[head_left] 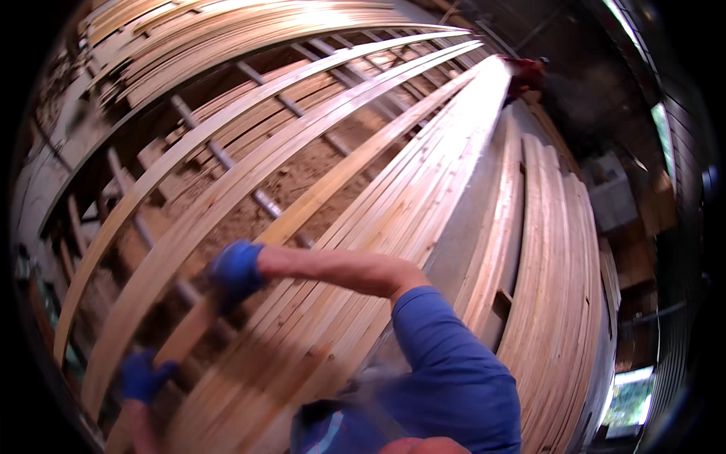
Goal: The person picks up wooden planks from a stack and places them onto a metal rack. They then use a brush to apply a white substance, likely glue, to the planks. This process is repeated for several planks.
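- We see the right hand [236, 270], in a blue glove, reaching across to the left over a long plank [302, 208]; the blur hides the fingers, so we cannot tell whether they are clamped on it or merely resting.
- We see the left hand [142, 376], also blue-gloved, low at the left near the same plank's near end; its grip is likewise too blurred to tell.
- The plank runs diagonally from the lower left toward the far upper right, lying across grey metal rollers [227, 163] of a frame, with sawdust [295, 178] beneath.
- Two more planks [227, 121] lie on the rollers further left, apart from each other.
- Just right of the plank, a broad stack of narrow slats [393, 227] stretches away, brightly lit at its far end.
- A second pile of boards [560, 257] lies right of that, past a grey strip [476, 219].
- A red shape [527, 72] shows at the far end of the stack, too small to identify.
- A grey box-like object [609, 189] stands at the right.
- We see no legible labels or signs.
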Motion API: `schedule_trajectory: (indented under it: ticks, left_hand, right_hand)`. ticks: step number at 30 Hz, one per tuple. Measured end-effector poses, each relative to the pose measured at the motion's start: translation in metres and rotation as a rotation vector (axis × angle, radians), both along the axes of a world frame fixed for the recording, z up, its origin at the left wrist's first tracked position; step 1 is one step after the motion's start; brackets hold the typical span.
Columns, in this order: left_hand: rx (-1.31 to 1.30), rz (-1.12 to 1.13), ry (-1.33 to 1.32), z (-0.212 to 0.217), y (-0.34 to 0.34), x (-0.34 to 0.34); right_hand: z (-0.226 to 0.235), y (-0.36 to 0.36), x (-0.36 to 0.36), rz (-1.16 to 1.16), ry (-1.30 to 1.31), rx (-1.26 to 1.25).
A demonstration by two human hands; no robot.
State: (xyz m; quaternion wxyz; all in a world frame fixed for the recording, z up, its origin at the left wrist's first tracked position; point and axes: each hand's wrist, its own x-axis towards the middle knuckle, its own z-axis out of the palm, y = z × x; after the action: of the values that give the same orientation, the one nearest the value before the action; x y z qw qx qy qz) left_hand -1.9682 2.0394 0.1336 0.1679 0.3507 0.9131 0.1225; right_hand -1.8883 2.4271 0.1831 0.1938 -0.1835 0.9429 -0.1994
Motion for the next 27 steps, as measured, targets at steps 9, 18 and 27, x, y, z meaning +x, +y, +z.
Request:
schedule_trajectory:
  ticks: [9, 18, 27]
  left_hand:
    - [0.387, 0.225, 0.298, -0.042, 0.013, 0.084]
    - [0.306, 0.47, 0.341, -0.057, 0.014, 0.135]
    - [0.598, 0.488, 0.523, -0.035, 0.033, 0.176]
  right_hand:
    - [-0.081, -0.007, 0.07, -0.2, 0.368, -0.013]
    - [-0.124, -0.011, 0.076, -0.178, 0.405, -0.16]
    - [-0.121, -0.007, 0.076, -0.119, 0.382, -0.177]
